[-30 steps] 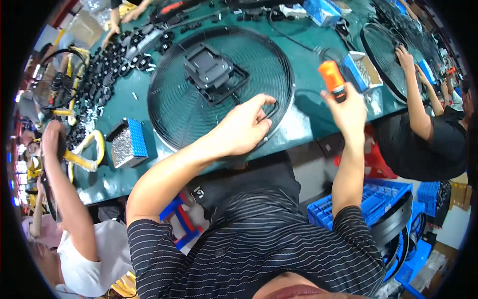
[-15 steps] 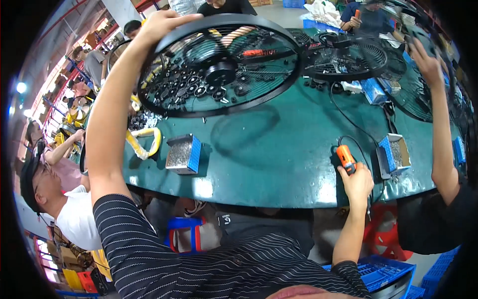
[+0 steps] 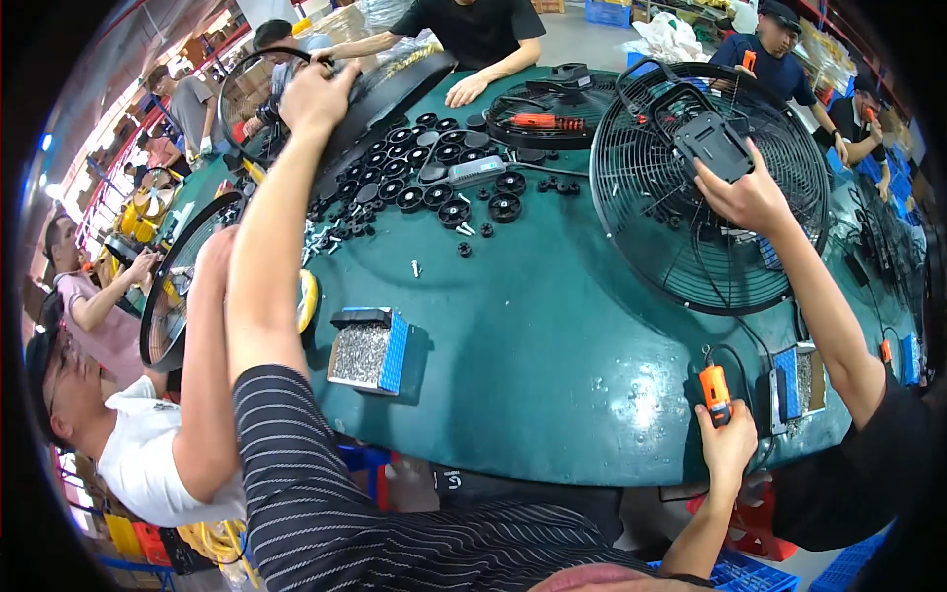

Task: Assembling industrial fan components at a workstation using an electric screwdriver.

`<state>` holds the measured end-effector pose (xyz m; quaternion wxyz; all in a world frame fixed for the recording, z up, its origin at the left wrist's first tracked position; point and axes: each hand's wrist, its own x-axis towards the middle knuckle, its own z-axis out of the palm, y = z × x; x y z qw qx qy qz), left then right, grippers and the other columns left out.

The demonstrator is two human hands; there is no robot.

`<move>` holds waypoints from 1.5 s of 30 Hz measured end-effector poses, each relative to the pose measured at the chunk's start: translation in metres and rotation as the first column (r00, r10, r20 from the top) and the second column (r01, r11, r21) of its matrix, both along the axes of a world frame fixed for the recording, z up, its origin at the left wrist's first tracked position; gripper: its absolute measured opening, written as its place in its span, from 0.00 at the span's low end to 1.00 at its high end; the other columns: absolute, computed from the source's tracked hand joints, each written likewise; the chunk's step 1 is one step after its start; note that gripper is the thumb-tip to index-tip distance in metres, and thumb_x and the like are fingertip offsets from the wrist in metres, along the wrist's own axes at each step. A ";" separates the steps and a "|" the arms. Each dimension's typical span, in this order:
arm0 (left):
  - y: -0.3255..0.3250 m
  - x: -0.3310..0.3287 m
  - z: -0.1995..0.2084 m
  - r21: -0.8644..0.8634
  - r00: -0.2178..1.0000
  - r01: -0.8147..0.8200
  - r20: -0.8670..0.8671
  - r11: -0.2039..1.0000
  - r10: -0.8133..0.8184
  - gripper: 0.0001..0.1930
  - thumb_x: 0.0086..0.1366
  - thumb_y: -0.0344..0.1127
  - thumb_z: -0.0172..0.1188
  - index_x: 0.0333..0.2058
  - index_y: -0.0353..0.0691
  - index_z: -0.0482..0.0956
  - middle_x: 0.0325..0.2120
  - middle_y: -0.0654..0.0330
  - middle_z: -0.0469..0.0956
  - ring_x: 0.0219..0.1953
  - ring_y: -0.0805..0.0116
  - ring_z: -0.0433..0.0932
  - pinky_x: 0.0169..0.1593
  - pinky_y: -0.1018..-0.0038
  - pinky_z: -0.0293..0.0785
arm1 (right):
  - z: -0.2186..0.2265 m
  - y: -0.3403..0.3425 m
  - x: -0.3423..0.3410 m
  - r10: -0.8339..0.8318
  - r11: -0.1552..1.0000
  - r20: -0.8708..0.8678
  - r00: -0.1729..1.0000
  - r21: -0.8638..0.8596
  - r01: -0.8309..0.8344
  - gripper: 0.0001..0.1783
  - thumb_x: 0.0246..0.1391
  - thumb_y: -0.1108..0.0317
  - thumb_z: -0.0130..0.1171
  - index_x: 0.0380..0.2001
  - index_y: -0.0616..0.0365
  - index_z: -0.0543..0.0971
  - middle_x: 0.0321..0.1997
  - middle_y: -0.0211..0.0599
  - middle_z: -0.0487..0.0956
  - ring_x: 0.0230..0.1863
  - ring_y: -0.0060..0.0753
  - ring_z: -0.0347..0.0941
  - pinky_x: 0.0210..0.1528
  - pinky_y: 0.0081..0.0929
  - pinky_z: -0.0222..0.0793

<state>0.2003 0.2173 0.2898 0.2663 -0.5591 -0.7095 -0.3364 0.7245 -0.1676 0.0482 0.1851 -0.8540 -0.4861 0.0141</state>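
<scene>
My left hand [image 3: 318, 97] reaches to the far left of the table, fingers curled at the edge of a black round fan guard [image 3: 390, 109]. The guard is steeply tilted, its broad dark rim towards me. My right hand [image 3: 728, 439] is wrapped round an orange and black electric screwdriver [image 3: 714, 387] near the front right edge, its cord running off the far end. Between my arms stands a blue box of screws [image 3: 370, 347]. Black round knobs [image 3: 409, 197] and loose screws [image 3: 415, 267] lie beyond it.
On the right, a co-worker's hand [image 3: 745, 192] holds the black bracket of an upright fan guard [image 3: 631, 217]. A second screw box [image 3: 801, 383] stands beside my screwdriver. Another guard [image 3: 552, 133] lies at the back. A co-worker's arm [image 3: 209, 365] is close to my left arm.
My left hand has carried the fan guard from above the table's middle to the far left, tipping it. The co-worker at right has brought a guard over the table. My right hand keeps the screwdriver.
</scene>
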 end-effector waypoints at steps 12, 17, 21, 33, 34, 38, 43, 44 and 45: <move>0.048 0.005 -0.175 -0.045 0.951 0.135 -0.276 0.990 -0.142 0.23 0.63 0.59 0.60 0.29 0.42 0.76 0.21 0.54 0.81 0.26 0.51 0.82 0.31 0.57 0.77 | -0.003 -0.010 -0.002 -0.003 0.999 0.053 0.999 0.047 0.000 0.23 0.43 0.58 0.74 0.27 0.62 0.71 0.27 0.49 0.75 0.32 0.59 0.74 0.34 0.49 0.66; 0.028 -0.002 -0.189 -0.363 0.982 0.043 -0.155 0.931 -0.106 0.21 0.63 0.55 0.61 0.37 0.40 0.78 0.33 0.50 0.82 0.36 0.49 0.82 0.37 0.54 0.77 | -0.002 0.001 -0.011 0.030 0.999 0.088 0.996 0.010 -0.031 0.24 0.42 0.54 0.74 0.30 0.62 0.74 0.32 0.45 0.76 0.37 0.53 0.75 0.38 0.45 0.71; 0.012 0.075 -0.153 -0.157 0.862 0.338 -0.344 0.928 -0.372 0.30 0.54 0.49 0.69 0.52 0.37 0.76 0.51 0.48 0.74 0.53 0.50 0.74 0.54 0.57 0.72 | -0.003 -0.003 -0.006 0.016 0.999 0.101 0.995 0.034 -0.020 0.25 0.41 0.54 0.74 0.30 0.61 0.74 0.32 0.45 0.76 0.37 0.52 0.76 0.38 0.45 0.72; -0.028 0.387 -0.067 -0.664 0.073 0.714 -0.246 0.223 -0.967 0.59 0.35 0.25 0.71 0.70 0.48 0.53 0.69 0.49 0.55 0.68 0.45 0.58 0.66 0.59 0.66 | -0.013 -0.010 0.000 0.003 1.000 0.124 0.992 0.027 -0.006 0.28 0.42 0.47 0.72 0.32 0.62 0.76 0.32 0.45 0.79 0.37 0.46 0.79 0.38 0.38 0.76; -0.025 0.397 -0.064 -0.702 0.044 0.696 -0.171 0.153 -0.984 0.58 0.35 0.25 0.71 0.69 0.48 0.54 0.67 0.49 0.57 0.66 0.46 0.62 0.65 0.61 0.67 | -0.011 -0.011 0.001 0.012 1.000 0.125 0.992 0.023 -0.015 0.28 0.43 0.47 0.72 0.33 0.62 0.76 0.32 0.45 0.79 0.37 0.45 0.79 0.39 0.37 0.76; -0.028 0.414 -0.056 -0.814 0.112 0.532 -0.205 0.233 -0.972 0.54 0.34 0.26 0.73 0.66 0.45 0.59 0.62 0.48 0.63 0.62 0.46 0.66 0.63 0.62 0.69 | -0.005 -0.011 0.003 -0.001 1.000 0.114 0.994 -0.018 0.003 0.28 0.43 0.47 0.72 0.33 0.62 0.76 0.33 0.44 0.79 0.38 0.43 0.79 0.40 0.37 0.76; -0.028 0.394 -0.063 -0.763 0.044 0.606 -0.251 0.226 -0.967 0.52 0.35 0.27 0.75 0.64 0.40 0.62 0.61 0.41 0.64 0.63 0.43 0.66 0.63 0.60 0.69 | -0.009 -0.005 -0.008 0.007 0.997 0.017 1.000 0.074 -0.008 0.27 0.41 0.50 0.74 0.32 0.62 0.76 0.32 0.49 0.79 0.37 0.53 0.78 0.39 0.45 0.74; -0.023 0.399 -0.071 -0.726 -0.017 0.649 -0.312 0.227 -0.950 0.52 0.34 0.28 0.76 0.63 0.41 0.62 0.60 0.42 0.64 0.61 0.43 0.67 0.61 0.59 0.71 | -0.011 -0.008 -0.005 -0.005 0.997 0.016 1.000 0.073 0.004 0.27 0.41 0.51 0.74 0.32 0.62 0.76 0.33 0.50 0.79 0.38 0.54 0.78 0.39 0.46 0.73; -0.038 0.409 -0.062 -0.768 -0.001 0.584 -0.323 0.262 -0.946 0.50 0.33 0.28 0.76 0.61 0.42 0.63 0.58 0.44 0.65 0.58 0.43 0.70 0.57 0.57 0.74 | -0.010 -0.013 -0.001 -0.015 0.999 0.047 0.999 0.051 0.013 0.27 0.42 0.51 0.73 0.33 0.62 0.75 0.34 0.49 0.79 0.39 0.54 0.77 0.40 0.46 0.73</move>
